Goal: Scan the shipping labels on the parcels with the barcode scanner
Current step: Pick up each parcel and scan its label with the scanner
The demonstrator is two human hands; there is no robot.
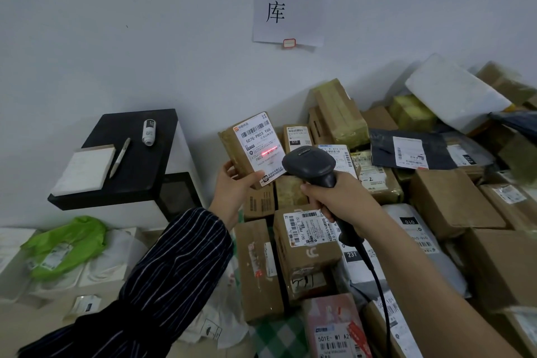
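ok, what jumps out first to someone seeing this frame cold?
The red scan line on the white shipping label of the small brown parcel, held up at centre by the left hand. Right of it, the right hand grips the barcode scanner aimed at that label. A heap of parcels fills the right side.

Above your left hand (232, 186) and right hand (343, 203) the air is open up to the bare wall (145, 52), but between them the small parcel (258, 148) you hold and the scanner (309, 161) leave only a narrow gap. Below and right of your right hand the heap of parcels (453, 206) lies packed tight, with the scanner's cable (383, 293) trailing over it. Left of your left hand, across an open gap, a black stand (139, 171) juts from the wall.
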